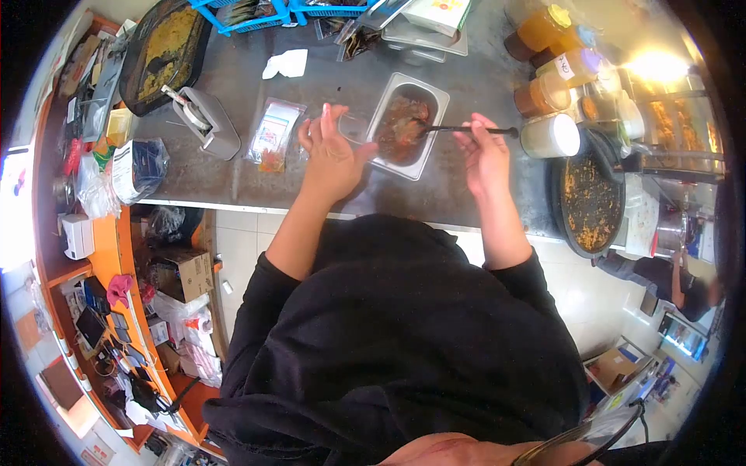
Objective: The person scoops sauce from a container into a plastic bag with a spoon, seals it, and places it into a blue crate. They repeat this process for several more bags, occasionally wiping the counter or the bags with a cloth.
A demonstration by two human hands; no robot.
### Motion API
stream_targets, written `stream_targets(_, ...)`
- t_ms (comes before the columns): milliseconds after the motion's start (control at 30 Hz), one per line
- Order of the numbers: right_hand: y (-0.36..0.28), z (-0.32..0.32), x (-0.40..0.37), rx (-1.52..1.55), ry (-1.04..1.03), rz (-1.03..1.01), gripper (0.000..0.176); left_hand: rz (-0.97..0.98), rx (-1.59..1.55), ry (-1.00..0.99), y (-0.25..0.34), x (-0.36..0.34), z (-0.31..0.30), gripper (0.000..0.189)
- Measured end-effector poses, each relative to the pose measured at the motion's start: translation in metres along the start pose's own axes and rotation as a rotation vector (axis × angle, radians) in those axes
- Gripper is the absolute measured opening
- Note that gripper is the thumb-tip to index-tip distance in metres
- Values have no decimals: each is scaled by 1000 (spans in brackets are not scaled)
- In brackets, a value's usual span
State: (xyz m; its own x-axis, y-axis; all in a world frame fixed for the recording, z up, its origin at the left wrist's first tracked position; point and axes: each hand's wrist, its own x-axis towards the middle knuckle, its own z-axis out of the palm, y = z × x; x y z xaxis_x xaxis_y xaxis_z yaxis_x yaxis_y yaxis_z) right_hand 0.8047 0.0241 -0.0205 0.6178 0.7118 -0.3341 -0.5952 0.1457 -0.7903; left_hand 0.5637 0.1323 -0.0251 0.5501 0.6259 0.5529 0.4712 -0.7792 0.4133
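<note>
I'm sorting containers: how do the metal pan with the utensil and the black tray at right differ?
The pan is silvery and rectangular; the tray is black and rounded. The pan holds reddish-brown, wet-looking contents; the tray bears scattered orange bits. The utensil, held by the right hand, reaches into the pan; neither hand touches the tray. Both hold what looks like food.

The left forearm [305, 229] extends toward 1 o'clock, left hand [332, 155] splayed; the right forearm [503, 225] extends toward 11 o'clock, right hand [488, 158] pinching.
</note>
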Motion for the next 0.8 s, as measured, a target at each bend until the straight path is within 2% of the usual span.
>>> stream_targets(200, -50, 31, -7, 65, -117, -227, 21, 14, 7, -97, 25, 21, 5, 98)
stream_targets(267, -60, 43, -17, 52, -177, -303, 20, 58, 0, -45, 33, 25, 12, 100)
stream_targets(500, -58, 69, -55, -286, -347, -791, 11, 145, 14, 128, 46, 34, 21, 102)
stream_targets(600, -53, 70, -64, -487, -447, -1021, 9, 122, -3, 144, 46, 34, 22, 103)
stream_targets(633, -52, 72, -69, -558, -405, -1091, 10, 106, -13, 154, 47, 33, 24, 105)
stream_targets(733, -60, 79, -72, -787, -527, -1392, 11, 82, -50, 190, 48, 32, 28, 111)
stream_targets(800, -57, 81, -75, -759, -524, -1405, 11, 98, -81, 223, 47, 32, 30, 111)
